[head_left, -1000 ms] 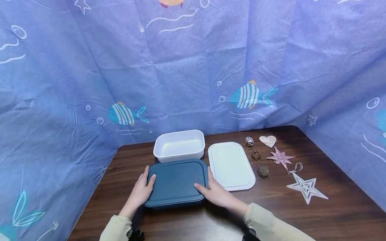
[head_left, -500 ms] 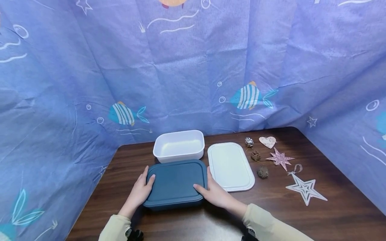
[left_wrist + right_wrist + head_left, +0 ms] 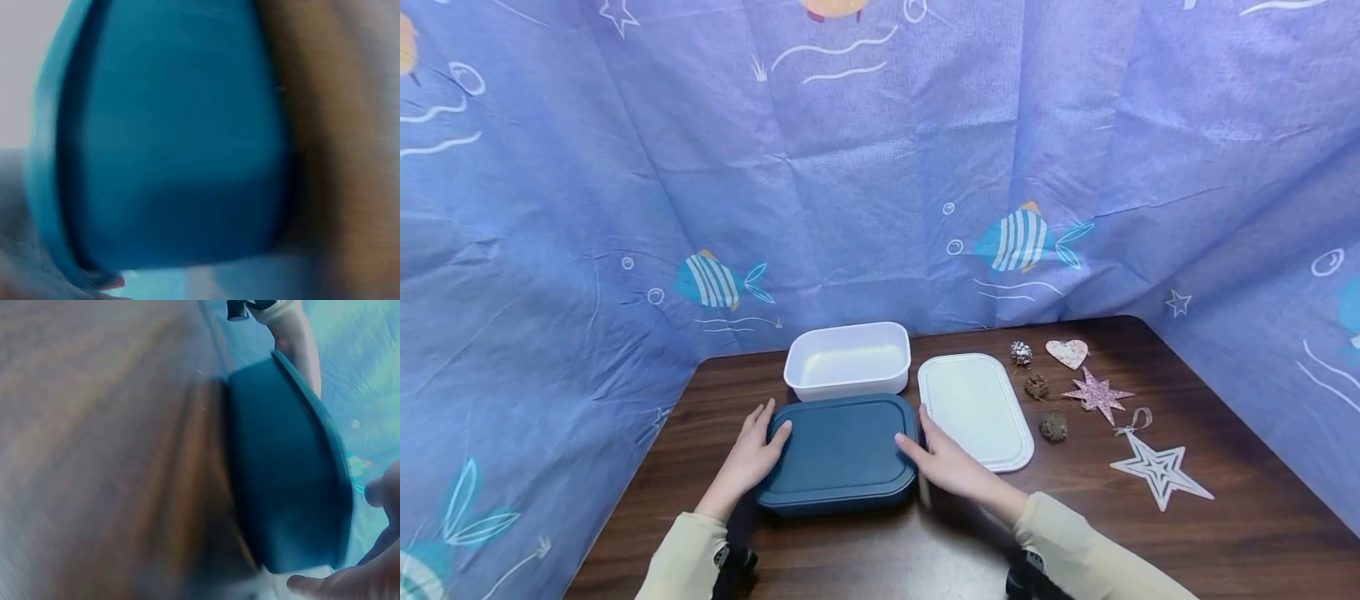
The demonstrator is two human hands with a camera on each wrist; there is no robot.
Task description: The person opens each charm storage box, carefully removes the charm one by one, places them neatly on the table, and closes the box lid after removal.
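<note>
A dark blue lidded food container (image 3: 842,450) lies flat on the brown wooden table, lid on top. At its left end is my left hand (image 3: 748,458), fingers spread along the side and thumb over the lid's corner. My right hand (image 3: 951,462) is beside the right end, fingers loosely extended, with the thumb tip near the lid's edge. The right wrist view shows a gap between that hand's fingers (image 3: 381,562) and the container (image 3: 287,469). In the left wrist view the container's blue side (image 3: 181,125) fills most of the picture, blurred.
Behind the container stands an uncovered white box (image 3: 850,362); right of it lies a white lid (image 3: 976,412). Farther right are several small balls (image 3: 1036,386), a heart (image 3: 1067,353), a pink star (image 3: 1098,394) and a white star (image 3: 1161,469). A blue fish-print cloth (image 3: 880,208) hangs behind.
Both hands have loosened from the blue container. The right hand has shifted right, its thumb coming off the lid; the left hand's fingers have spread. The container stays practically in place.
</note>
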